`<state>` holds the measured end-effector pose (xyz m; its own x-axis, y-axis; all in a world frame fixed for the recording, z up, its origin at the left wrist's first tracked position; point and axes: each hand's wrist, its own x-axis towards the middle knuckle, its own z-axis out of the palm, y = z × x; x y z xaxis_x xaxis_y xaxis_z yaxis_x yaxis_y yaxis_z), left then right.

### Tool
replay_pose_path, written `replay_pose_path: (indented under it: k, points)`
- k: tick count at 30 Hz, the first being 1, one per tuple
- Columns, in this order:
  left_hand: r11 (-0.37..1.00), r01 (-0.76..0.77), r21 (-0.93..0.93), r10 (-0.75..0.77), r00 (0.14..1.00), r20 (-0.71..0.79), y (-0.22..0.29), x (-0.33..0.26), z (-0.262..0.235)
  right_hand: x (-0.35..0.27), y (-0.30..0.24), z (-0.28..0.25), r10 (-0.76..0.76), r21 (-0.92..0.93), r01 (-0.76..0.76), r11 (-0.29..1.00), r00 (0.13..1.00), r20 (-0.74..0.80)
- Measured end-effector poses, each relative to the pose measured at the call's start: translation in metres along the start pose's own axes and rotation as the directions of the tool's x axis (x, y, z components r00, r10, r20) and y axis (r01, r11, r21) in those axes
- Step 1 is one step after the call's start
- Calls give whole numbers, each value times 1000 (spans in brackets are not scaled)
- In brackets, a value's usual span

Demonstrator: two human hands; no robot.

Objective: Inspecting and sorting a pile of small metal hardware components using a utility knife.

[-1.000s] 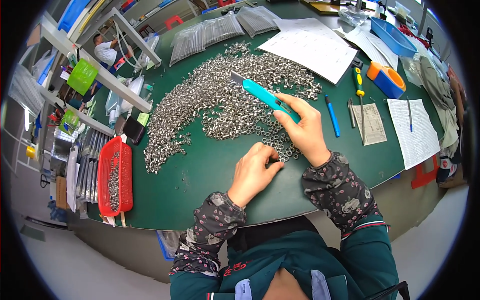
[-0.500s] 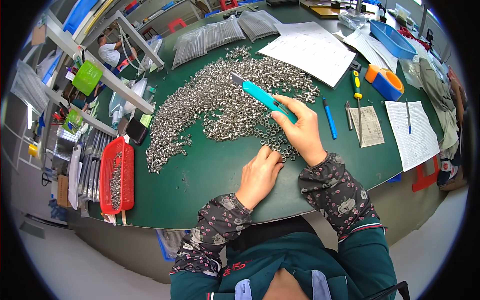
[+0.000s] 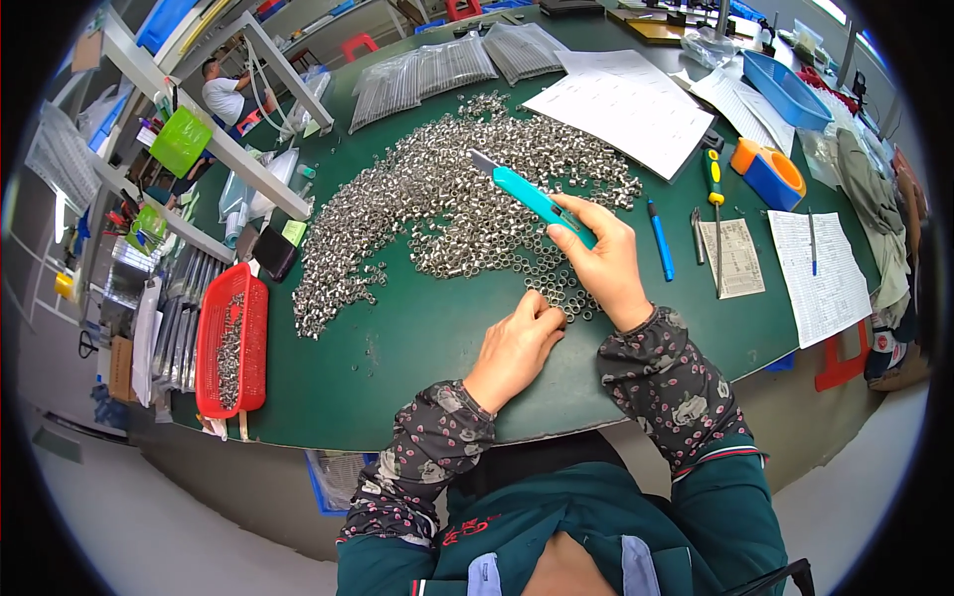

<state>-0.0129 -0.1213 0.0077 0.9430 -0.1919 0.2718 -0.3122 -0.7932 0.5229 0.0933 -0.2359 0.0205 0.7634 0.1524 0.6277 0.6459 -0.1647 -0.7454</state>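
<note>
My right hand (image 3: 608, 260) is closed around the teal handle of a utility knife (image 3: 537, 199). The knife's blade is out and points away to the left, above a wide heap of small metal rings (image 3: 447, 179). My left hand (image 3: 515, 348) rests low, just left of and nearer than the right one. Its fingers are curled together at the near edge of a loose cluster of rings (image 3: 547, 273); what they pinch, if anything, is hidden by the fingers.
A red basket (image 3: 260, 348) holding rings stands at the left of the green table (image 3: 417, 387). Bagged tubes (image 3: 427, 72) and paper sheets (image 3: 626, 109) lie at the far side. To the right are a blue pen (image 3: 661, 243), a screwdriver (image 3: 714, 179) and a tape dispenser (image 3: 770, 179).
The whole view has shifted and tilted slightly. Both hands keep nearly the same pose, with the knife still held over the heap.
</note>
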Motion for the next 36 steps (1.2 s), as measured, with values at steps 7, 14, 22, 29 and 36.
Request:
replay_pose_path:
  k: [7,14,22,29,36]
  points:
    - [988,-23,-151,7,994,-105,-19,-2,-10,-3,4,3,-15,14,15,1000,1000,8]
    - [997,61,35,-59,997,-56,-9,-4,-2,-3,-1,1,20,1,-21,1000,998,64]
    - [999,2,33,2,993,-119,-8,-5,1,-5,-4,3,3,13,-4,1000,996,94]
    - [998,-25,64,30,997,-71,-7,-8,4,-6,-3,3,3,28,-6,1000,994,111]
    - [989,-10,150,20,998,-62,-12,-18,-5,-5,-12,4,17,15,-19,1000,989,149]
